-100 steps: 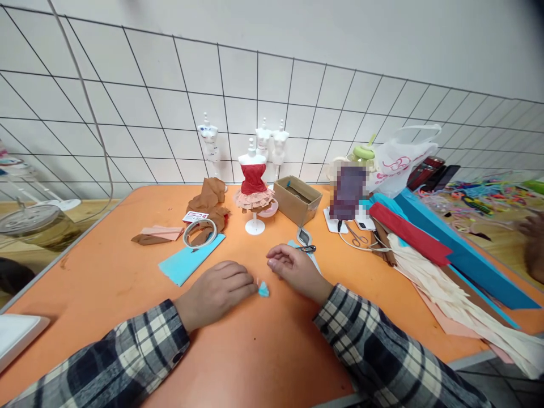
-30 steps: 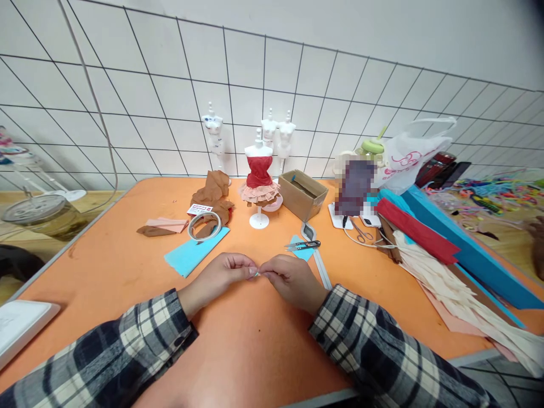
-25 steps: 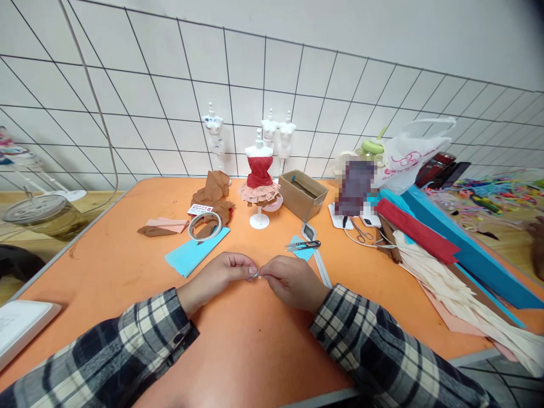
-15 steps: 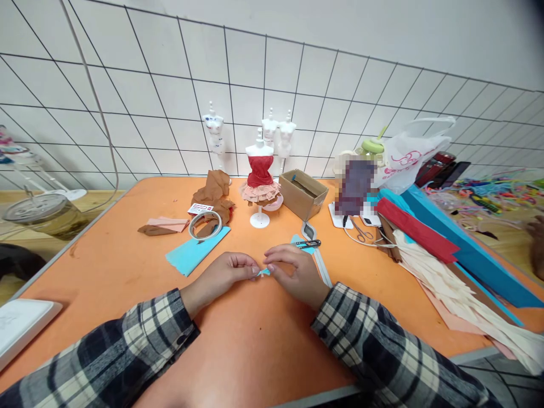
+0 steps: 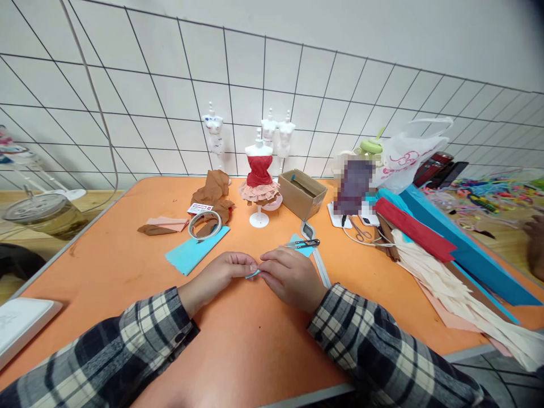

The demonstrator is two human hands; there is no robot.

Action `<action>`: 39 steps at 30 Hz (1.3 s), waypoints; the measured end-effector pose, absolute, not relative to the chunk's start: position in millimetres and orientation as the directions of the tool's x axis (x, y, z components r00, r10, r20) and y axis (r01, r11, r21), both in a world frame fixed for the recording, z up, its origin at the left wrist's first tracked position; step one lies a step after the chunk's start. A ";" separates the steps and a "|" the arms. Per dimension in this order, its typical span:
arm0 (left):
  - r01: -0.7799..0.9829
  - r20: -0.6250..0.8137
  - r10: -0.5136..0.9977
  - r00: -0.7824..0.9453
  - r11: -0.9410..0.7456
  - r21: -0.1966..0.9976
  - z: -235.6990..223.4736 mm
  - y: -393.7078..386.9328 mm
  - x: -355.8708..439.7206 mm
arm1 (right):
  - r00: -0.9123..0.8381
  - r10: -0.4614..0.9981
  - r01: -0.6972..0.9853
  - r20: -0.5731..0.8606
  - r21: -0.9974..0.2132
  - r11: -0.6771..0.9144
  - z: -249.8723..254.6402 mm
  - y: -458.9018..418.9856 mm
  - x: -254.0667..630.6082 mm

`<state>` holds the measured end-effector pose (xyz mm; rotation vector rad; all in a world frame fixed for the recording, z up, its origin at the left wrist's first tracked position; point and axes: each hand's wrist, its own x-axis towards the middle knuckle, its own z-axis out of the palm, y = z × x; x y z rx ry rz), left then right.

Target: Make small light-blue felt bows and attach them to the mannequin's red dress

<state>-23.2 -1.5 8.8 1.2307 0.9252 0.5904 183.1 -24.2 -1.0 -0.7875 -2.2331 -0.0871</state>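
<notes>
A small light-blue strip of crepe paper (image 5: 253, 274) is pinched between my two hands over the middle of the table. My left hand (image 5: 225, 277) grips its left end between thumb and forefinger. From the right, my right hand (image 5: 293, 277) closes its fingertips on the same strip and hides part of it. Thread snips (image 5: 302, 244) lie just beyond my right hand, on a blue paper piece. Farther back stands a small white dress form (image 5: 259, 175) with a red top and a ruffled pink skirt. A roll of tape (image 5: 204, 225) rests on folded blue crepe paper (image 5: 196, 251) to the left.
Behind the dress form are several bare white forms (image 5: 285, 136) and a cardboard box (image 5: 302, 194). Brown crepe paper (image 5: 212, 190) lies at back left. Scissors (image 5: 361, 231), a cable and long paper strips (image 5: 450, 294) fill the right side. Another person's hand (image 5: 535, 243) shows at the far right.
My right hand has shifted slightly left, and its fingers have closed nearer to my left fingertips. Less of the blue strip shows between the hands.
</notes>
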 end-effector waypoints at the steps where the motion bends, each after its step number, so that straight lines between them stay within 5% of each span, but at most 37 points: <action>1: 0.094 -0.271 0.806 0.526 0.262 0.961 9.0 -1.5 -23.1 | -0.545 0.496 0.576 0.676 -0.129 0.807 -0.1 -24.8 183.5; 7: 0.073 -0.212 0.839 0.500 0.204 0.976 6.3 -4.0 -22.3 | -0.625 0.429 0.590 0.651 0.035 0.807 2.8 -26.9 185.3; 11: 0.003 -0.061 0.953 0.296 0.063 0.998 0.0 -5.7 -21.7 | -0.432 0.619 0.645 0.656 -0.256 0.720 1.1 -23.9 185.7; 14: 0.089 -0.065 0.961 0.268 0.042 0.995 -2.3 -8.5 -15.6 | -0.243 0.806 0.604 0.540 -0.566 0.561 -2.1 -21.4 183.7; 16: 0.129 -0.075 0.957 0.279 0.040 0.991 -1.9 -11.8 -7.9 | -0.206 0.862 0.569 0.462 -0.661 0.490 -4.6 -21.0 180.7; 26: 0.051 -0.037 0.984 0.172 0.029 0.998 1.6 -19.1 5.5 | -0.074 0.956 0.318 0.284 -0.902 0.293 -7.1 -23.4 169.4; 33: -0.133 -0.073 0.978 0.193 0.100 0.986 -4.8 -18.3 2.8 | -0.258 0.961 -0.033 -0.099 -0.993 -0.111 -14.5 -20.8 167.3; 36: -0.118 -0.063 0.986 0.152 0.082 0.990 -2.7 -16.9 0.6 | -0.253 0.966 -0.019 -0.054 -0.998 -0.061 -11.0 -19.6 172.6; 39: 0.009 -0.059 0.982 0.180 0.058 0.998 -2.0 -15.8 -1.5 | -0.203 0.969 0.175 0.141 -0.968 0.178 -4.7 -20.3 177.9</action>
